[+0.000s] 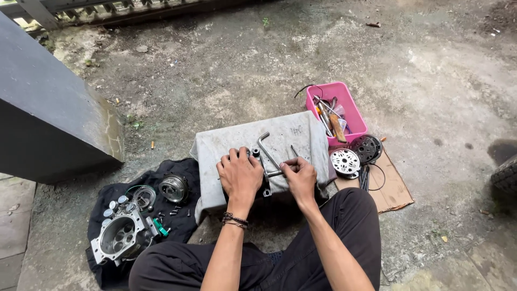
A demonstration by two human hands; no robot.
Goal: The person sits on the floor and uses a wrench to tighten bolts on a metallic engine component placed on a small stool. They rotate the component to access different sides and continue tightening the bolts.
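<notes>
Grey cloth (237, 141), stained and creased, covers a low block on the concrete floor (431, 81), and both hands work on top of it at its near edge. The left hand (239, 175) is clenched over a small metal part (255, 153), most of which it hides. The right hand (300, 175) pinches the short arm of a bent L-shaped metal wrench (265, 145), whose long arm runs away across the cloth toward the far side. A thin metal rod (294, 150) lies on the cloth just beyond the right hand. To the right, a pink plastic basket (353, 110) holds hand tools, and near it two round ribbed metal discs (345, 162) rest on a piece of cardboard (396, 191). To the left, a black cloth (107, 194) on the floor carries a silver engine casing (121, 235), a round metal drum (173, 187) and scattered bolts. A dark slab (48, 118) stands at the far left.
</notes>
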